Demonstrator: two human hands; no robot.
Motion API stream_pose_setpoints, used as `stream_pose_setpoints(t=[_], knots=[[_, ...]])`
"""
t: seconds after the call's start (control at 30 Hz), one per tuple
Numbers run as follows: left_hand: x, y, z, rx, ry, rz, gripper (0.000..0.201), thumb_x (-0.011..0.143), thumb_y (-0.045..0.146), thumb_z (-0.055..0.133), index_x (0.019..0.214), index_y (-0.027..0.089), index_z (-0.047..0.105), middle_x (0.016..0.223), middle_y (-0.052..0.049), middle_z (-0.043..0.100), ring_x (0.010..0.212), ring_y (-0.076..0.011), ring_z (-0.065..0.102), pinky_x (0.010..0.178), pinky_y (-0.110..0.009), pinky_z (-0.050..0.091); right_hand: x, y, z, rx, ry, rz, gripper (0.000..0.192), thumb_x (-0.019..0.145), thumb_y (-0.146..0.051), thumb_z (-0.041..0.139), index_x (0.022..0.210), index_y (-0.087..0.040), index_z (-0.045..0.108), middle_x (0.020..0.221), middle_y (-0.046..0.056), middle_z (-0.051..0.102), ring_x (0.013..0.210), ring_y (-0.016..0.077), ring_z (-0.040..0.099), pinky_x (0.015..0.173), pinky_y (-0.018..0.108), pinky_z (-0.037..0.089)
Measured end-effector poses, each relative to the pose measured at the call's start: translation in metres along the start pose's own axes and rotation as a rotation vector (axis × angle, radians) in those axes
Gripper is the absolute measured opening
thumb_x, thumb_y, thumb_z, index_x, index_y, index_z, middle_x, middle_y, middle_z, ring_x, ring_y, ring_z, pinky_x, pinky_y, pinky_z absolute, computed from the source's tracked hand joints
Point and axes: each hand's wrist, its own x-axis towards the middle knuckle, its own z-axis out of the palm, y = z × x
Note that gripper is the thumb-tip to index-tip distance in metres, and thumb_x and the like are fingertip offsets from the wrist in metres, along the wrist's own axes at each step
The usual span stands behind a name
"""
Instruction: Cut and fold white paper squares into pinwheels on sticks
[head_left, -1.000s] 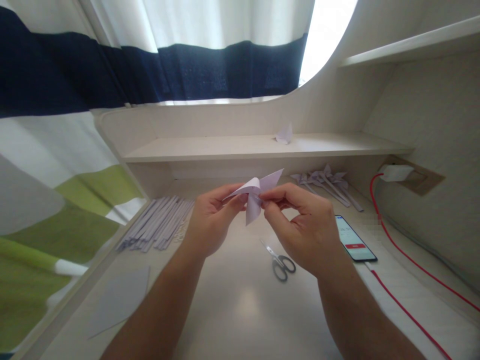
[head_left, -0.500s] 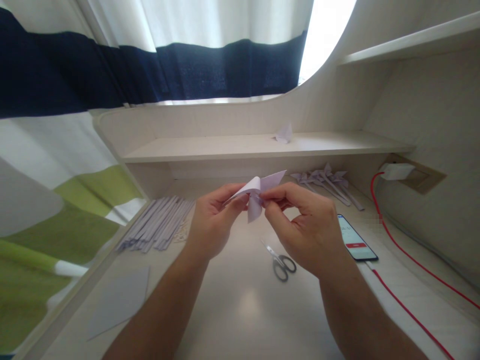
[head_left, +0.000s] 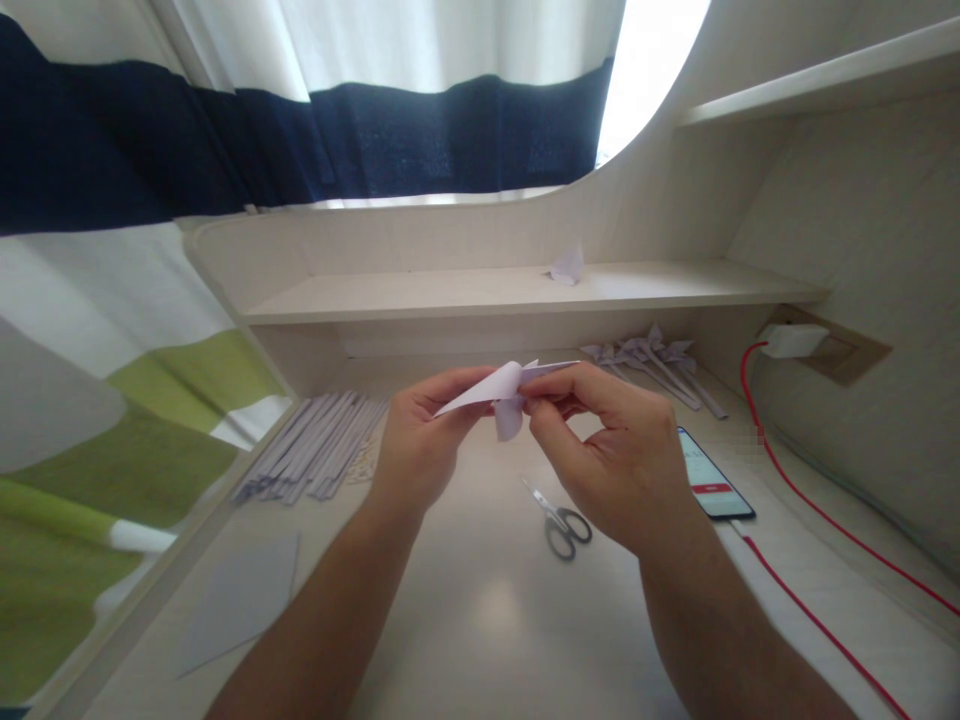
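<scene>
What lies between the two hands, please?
In the head view, a paper pinwheel, touched by both the left hand and right hand; lower in the picture, scissors lie on the desk.

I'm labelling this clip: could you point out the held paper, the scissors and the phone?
Paper (head_left: 508, 381): head view, on its curled fold.
Scissors (head_left: 556, 518): head view, near the pivot.
Phone (head_left: 706, 468): head view, on the screen.
</scene>
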Motion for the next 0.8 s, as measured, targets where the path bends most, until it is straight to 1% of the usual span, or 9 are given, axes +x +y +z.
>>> stream_pose_setpoints(t=[0.1,0.27,0.37,0.5,0.67,0.8], knots=[[0.0,0.0,0.002,-0.05,0.006,-0.031,0.022,0.076,0.025,0.088,0.098,0.023,0.087,0.097,-0.006,0.084,0.094,-0.0247,0.078,0.091,-0.037,0.061,-0.001,0.001,0.001,-0.008,0.003,0.006,0.018,0.089,-0.008,0.065,0.095,-0.022,0.076,0.083,-0.002,0.078,0.073,0.0155,0.072,0.071,0.029,0.054],[0.001,-0.002,0.005,-0.05,0.035,-0.036,0.018,0.076,0.022,0.087,0.093,0.021,0.086,0.088,-0.004,0.083,0.084,-0.0194,0.076,0.085,-0.03,0.06,-0.001,0.003,0.002,-0.007,0.004,0.034,0.015,0.089,-0.009,0.067,0.095,-0.02,0.075,0.086,0.0,0.079,0.075,0.0159,0.074,0.068,0.028,0.054],[0.001,-0.005,0.007,-0.096,0.021,-0.051,0.017,0.077,0.024,0.087,0.093,0.02,0.085,0.088,-0.005,0.082,0.082,-0.0183,0.075,0.083,-0.03,0.06,0.0,0.004,0.002,-0.013,0.0,0.05,0.014,0.089,-0.01,0.067,0.094,-0.021,0.074,0.085,0.0,0.079,0.074,0.0161,0.073,0.066,0.028,0.054],[0.001,-0.008,0.01,-0.204,0.003,-0.108,0.018,0.076,0.024,0.087,0.093,0.02,0.084,0.091,-0.005,0.082,0.082,-0.0177,0.074,0.082,-0.03,0.061,0.0,0.004,0.001,0.001,-0.003,0.064,0.014,0.089,-0.011,0.067,0.094,-0.022,0.074,0.084,-0.001,0.078,0.073,0.0162,0.073,0.064,0.027,0.054],[0.0,-0.009,0.017,-0.382,-0.012,-0.176,0.02,0.073,0.023,0.087,0.092,0.019,0.083,0.091,-0.007,0.08,0.087,-0.0204,0.075,0.082,-0.033,0.06,0.0,0.005,0.002,0.009,0.0,0.071,0.013,0.09,-0.012,0.067,0.092,-0.022,0.073,0.084,0.0,0.078,0.074,0.0172,0.073,0.065,0.029,0.054],[-0.001,-0.01,0.022,-0.46,-0.043,-0.22,0.019,0.078,0.025,0.084,0.095,0.016,0.081,0.097,-0.011,0.08,0.093,-0.0241,0.076,0.08,-0.035,0.059,-0.001,0.005,0.003,0.01,0.024,0.071,0.012,0.09,-0.01,0.067,0.089,-0.022,0.071,0.08,-0.002,0.075,0.072,0.0156,0.071,0.066,0.028,0.053]])
